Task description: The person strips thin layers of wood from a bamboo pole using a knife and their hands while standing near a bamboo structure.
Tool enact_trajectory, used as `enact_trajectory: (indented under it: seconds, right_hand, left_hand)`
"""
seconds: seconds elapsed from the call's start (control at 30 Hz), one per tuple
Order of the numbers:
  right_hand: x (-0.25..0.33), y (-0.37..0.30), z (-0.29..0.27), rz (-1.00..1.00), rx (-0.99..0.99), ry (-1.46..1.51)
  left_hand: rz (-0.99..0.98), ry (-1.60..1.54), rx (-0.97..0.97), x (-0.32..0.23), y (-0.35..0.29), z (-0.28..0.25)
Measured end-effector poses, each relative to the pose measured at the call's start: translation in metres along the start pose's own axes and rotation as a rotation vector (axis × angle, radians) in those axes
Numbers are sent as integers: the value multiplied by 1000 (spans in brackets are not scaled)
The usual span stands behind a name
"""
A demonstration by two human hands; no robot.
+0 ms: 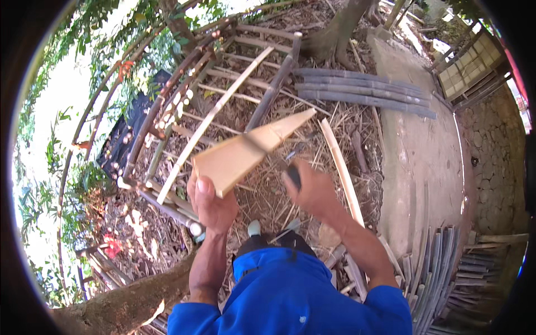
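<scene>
My left hand [215, 207] is closed around the near end of a pale split bamboo strip [234, 159], its thumb pressed on the edge. The strip tilts away from me to the upper right and looks widest near this hand. Just right of it, my right hand [312, 191] grips a dark-handled knife [293, 175]. A blurred greyish blade seems to show beyond the fingers, apart from the strip. Another pale bamboo strip [341, 170] lies on the ground beyond my right hand.
A bamboo frame with crossbars [273, 84] stands ahead, a long pale slat [215, 114] across it. Dark bamboo poles [363, 92] lie at the far right; more poles [435, 268] are stacked near right. A tree trunk [128, 301] crosses the lower left. Dry leaves and shavings cover the ground.
</scene>
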State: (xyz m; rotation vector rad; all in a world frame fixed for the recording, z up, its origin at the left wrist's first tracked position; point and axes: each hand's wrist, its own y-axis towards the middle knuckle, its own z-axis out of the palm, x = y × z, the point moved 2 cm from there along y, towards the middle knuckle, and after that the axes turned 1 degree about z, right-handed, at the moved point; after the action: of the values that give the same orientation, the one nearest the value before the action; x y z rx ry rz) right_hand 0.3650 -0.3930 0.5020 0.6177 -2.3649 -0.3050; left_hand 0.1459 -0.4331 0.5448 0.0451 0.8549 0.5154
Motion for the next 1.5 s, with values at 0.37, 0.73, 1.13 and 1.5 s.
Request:
enact_trajectory:
  seconds: [0.37,0.73,1.13,1.5]
  right_hand:
    - [-131,-58,18,634,197,-157]
    - [-66,-46,-86,697,-404,684]
    - [61,-67,-172,434,-807,551]
    - [111,-65,-168,207,-759,101]
  left_hand:
    - [83,157,160,-12,20,9]
    - [640,580,865,-6,100,150]
    - [338,416,1057,23,88,256]
    - [240,258,1143,11,56,233]
